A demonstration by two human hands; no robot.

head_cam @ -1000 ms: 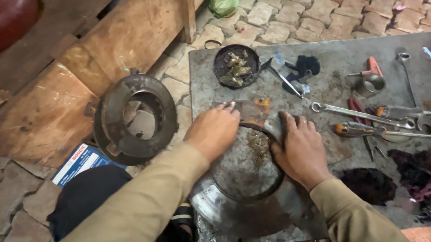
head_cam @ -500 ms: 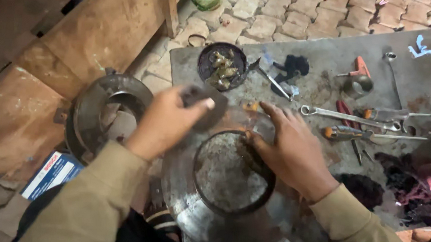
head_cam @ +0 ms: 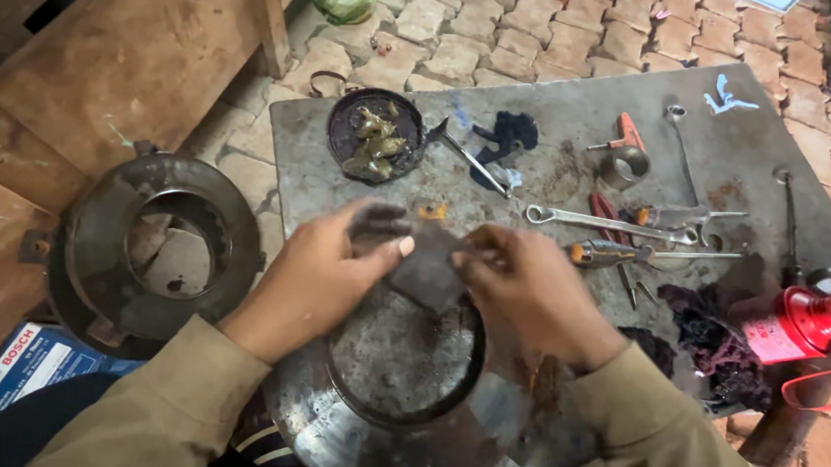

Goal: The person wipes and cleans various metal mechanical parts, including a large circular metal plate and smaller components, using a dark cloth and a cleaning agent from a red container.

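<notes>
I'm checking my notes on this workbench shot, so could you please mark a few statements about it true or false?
1. Both hands, left hand and right hand, hold a dark piece. True.
2. The round dish is empty. False: it holds greasy lumps.
3. A spanner lies on the metal sheet. True.
4. The red oil can sits at the person's left. False: it is at the right.

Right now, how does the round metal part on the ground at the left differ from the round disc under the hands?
The ring-shaped housing lies on the brick ground beside the metal sheet; the flat disc lies on that sheet. The housing has a wide open centre showing the ground; the disc's centre is closed and grimy. No hand touches the housing; the left hand and right hand hold a dark piece above the disc. Both are round, dark, dirty metal.
</notes>
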